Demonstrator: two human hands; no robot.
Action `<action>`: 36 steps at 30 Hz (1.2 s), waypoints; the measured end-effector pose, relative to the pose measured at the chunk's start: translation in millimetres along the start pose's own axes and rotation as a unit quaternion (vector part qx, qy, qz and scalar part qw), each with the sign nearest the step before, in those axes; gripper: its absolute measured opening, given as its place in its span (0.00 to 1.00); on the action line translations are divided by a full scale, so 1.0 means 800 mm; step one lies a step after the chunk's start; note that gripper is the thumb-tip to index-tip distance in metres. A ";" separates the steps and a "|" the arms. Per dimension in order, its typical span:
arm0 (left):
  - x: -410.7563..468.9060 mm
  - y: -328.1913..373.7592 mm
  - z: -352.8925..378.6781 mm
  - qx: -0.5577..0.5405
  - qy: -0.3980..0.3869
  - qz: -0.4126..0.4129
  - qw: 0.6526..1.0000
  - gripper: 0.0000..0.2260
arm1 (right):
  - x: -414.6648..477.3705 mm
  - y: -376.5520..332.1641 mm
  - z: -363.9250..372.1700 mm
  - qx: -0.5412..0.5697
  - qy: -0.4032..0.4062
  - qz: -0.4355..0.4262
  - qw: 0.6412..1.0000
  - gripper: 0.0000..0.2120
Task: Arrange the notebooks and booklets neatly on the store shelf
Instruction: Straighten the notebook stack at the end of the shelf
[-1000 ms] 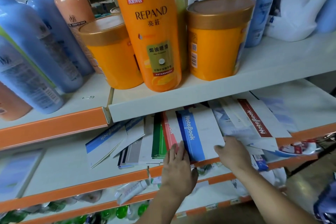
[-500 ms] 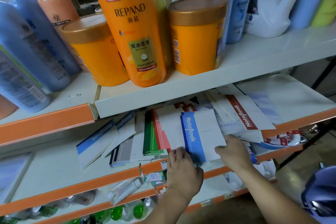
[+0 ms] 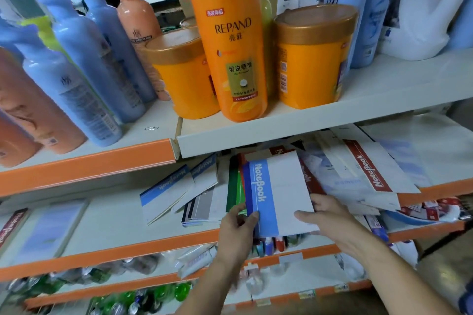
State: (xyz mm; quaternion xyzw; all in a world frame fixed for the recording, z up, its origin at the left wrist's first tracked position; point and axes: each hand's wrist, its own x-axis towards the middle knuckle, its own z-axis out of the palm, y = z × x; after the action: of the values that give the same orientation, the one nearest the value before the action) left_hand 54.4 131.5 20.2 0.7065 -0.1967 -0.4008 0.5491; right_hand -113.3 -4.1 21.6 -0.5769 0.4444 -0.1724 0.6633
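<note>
A white notebook with a blue "NoteBook" stripe [image 3: 279, 186] sticks out past the front edge of the middle shelf [image 3: 107, 250]. My left hand [image 3: 236, 233] grips its left edge at the blue stripe, thumb on top. My right hand [image 3: 330, 220] holds its right front corner. Under it lie green and red notebooks [image 3: 236, 186]. To the left lie two blue-striped booklets [image 3: 169, 192] and a grey-covered stack [image 3: 202, 207]. On the right, a red-striped "NoteBook" [image 3: 368, 169] rests on a loose, skewed pile.
The shelf above carries an orange REPAND bottle [image 3: 230, 41], two orange tubs [image 3: 312, 59], blue and pink bottles [image 3: 76, 79] and a white jug [image 3: 425, 7]. A flat booklet [image 3: 51, 227] lies at the far left. Lower shelves hold tubes and green bottles [image 3: 163, 294].
Both hands have taken hold of the blue-striped notebook and drawn it forward over the shelf edge; before, they rested flat at its front edge.
</note>
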 end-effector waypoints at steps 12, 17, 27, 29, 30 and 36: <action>-0.051 -0.023 -0.214 -0.023 0.117 0.072 0.990 0.11 | 0.003 -0.028 0.224 -0.062 -0.052 -0.077 0.994 0.08; -0.095 -0.044 -0.357 -0.024 0.184 0.097 0.978 0.17 | -0.023 -0.030 0.382 -0.050 -0.088 -0.094 0.990 0.08; -0.155 -0.090 -0.611 -0.035 0.248 0.087 0.964 0.21 | -0.085 -0.033 0.647 -0.017 -0.162 -0.068 0.984 0.07; -0.152 -0.091 -0.639 -0.041 0.256 0.082 0.962 0.21 | -0.082 -0.032 0.673 -0.025 -0.166 -0.069 0.983 0.07; -0.148 -0.091 -0.650 -0.044 0.257 0.083 0.962 0.20 | -0.078 -0.032 0.685 -0.031 -0.164 -0.072 0.983 0.07; -0.107 -0.094 -0.703 -0.057 0.287 0.053 0.955 0.21 | -0.038 -0.041 0.746 -0.044 -0.165 -0.066 0.983 0.07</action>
State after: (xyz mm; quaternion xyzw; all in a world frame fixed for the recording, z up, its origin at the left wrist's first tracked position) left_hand 430.9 564.9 22.9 0.7479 -0.0446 -0.1622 0.6421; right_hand 350.0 375.0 27.4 -0.6540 0.2972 -0.0987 0.6887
